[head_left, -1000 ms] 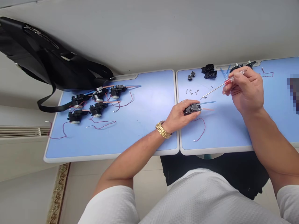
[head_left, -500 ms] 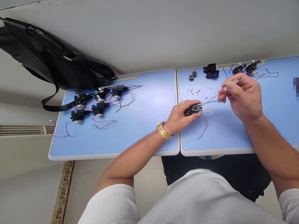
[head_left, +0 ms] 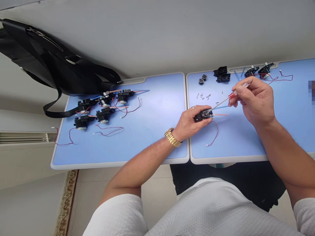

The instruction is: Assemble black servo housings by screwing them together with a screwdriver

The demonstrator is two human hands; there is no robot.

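My left hand (head_left: 188, 123) grips a small black plastic assembly (head_left: 204, 113) with a round part on top, holding it at the table surface. From it run a red-and-black cable (head_left: 218, 130), an orange strip (head_left: 220, 114) and a blue strip (head_left: 222, 107). My right hand (head_left: 257, 100) is closed round the clear and red handle of a screwdriver (head_left: 222, 102). The screwdriver slants down to the left, its tip at the round part; whether it sits in a screw is too small to tell. Several small screws (head_left: 202, 96) lie loose beyond my left hand.
Several black assemblies with cables (head_left: 105, 114) lie on the left table (head_left: 152, 137). On the right table (head_left: 236, 144), toward the wall, are two round black parts (head_left: 202, 79), black housings (head_left: 223, 74) and two more assemblies (head_left: 265, 70). A black bag (head_left: 73, 70) stands at the back left.
The screwdriver and my right hand have shifted very slightly left. My left hand and the black assembly stay in place.
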